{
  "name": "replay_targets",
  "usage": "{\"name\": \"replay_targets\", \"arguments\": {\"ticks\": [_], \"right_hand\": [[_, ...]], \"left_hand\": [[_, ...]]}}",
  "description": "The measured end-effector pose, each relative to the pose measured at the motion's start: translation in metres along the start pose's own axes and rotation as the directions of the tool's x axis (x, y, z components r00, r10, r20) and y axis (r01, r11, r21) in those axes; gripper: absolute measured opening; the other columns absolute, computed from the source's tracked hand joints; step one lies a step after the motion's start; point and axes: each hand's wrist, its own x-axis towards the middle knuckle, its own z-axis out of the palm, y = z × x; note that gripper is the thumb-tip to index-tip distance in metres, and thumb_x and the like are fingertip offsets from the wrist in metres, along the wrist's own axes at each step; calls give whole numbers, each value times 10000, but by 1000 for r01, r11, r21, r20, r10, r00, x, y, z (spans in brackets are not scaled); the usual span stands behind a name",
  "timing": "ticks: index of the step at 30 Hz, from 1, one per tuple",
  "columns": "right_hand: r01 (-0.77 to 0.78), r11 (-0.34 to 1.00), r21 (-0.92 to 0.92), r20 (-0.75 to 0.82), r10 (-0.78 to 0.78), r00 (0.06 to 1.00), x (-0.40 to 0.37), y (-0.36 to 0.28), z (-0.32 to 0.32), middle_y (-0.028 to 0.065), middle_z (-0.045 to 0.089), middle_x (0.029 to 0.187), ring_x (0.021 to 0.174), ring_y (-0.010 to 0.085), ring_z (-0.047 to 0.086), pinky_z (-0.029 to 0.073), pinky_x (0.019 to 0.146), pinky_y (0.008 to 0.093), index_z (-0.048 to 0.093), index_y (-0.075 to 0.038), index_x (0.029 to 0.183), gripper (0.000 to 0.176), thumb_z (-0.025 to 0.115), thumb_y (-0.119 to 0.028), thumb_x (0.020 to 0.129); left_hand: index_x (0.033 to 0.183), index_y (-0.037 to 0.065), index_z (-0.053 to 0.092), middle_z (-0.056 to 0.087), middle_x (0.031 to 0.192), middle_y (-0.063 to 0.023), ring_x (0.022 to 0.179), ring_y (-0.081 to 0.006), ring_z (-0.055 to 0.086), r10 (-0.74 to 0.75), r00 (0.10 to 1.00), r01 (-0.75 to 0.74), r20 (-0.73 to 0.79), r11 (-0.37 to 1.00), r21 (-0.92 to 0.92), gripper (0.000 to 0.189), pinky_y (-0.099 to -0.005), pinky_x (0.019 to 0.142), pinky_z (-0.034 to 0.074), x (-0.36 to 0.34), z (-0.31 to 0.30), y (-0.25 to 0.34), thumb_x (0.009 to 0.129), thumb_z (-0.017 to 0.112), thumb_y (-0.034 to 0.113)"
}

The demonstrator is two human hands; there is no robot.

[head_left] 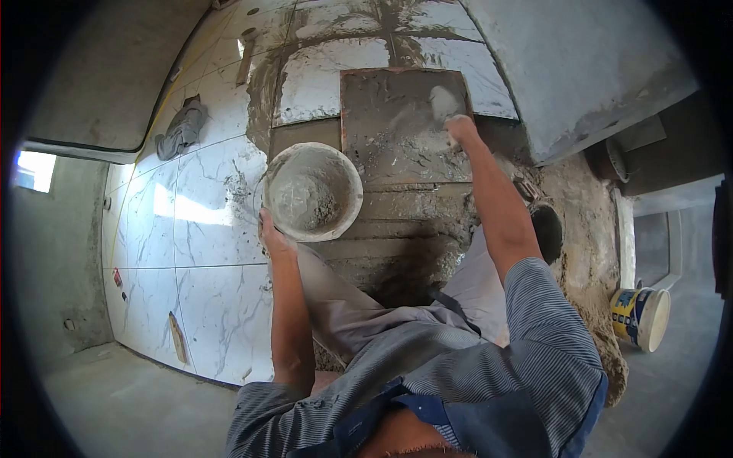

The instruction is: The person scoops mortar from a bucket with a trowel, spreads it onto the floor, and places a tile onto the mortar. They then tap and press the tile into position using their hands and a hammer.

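My left hand grips the near left rim of a round mortar bowl, which has wet grey cement mix inside. In my right hand, closed around its handle, is a trowel with a cement-smeared blade. The blade is over the right part of a square tile whose upper face is coated in wet grey mortar. That tile lies ahead of me, its far part overlapping the white tiles behind. The bowl is close to its near left corner.
Marbled white tiles cover the floor on the left, with a grey rag and a wood strip on them. Rough mortar bed lies before my knees. A dark bucket stands right; a yellow-labelled pail lies farther right.
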Motion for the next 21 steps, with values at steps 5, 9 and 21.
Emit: {"name": "replay_targets", "arguments": {"ticks": [5,9,21], "right_hand": [[-230,683,694,255,66,965,-128,-90,-96,73,592,875,590,122,537,463,531,251,474,-55,1237,468,519,-227,803],[-106,650,753,400,-324,857,-203,-90,-110,75,603,927,647,115,557,473,579,258,468,-30,1262,467,537,-193,830],[369,909,-193,276,-310,910,-245,-181,-20,280,604,943,825,380,619,481,680,490,484,40,1146,380,466,-131,807]], "left_hand": [[1259,-16,429,517,1223,-143,1112,-266,504,1,1000,0,28,999,-50,452,-392,969,393,7,-14,-11,927,484,285],[1155,-9,524,569,1134,-113,1032,-210,544,25,998,-24,54,999,-20,345,-342,924,418,13,-8,-18,894,556,214],[1167,-33,550,517,1250,-162,1218,-234,427,224,791,-581,569,568,583,439,-328,1002,326,-30,111,10,826,623,234]]}}
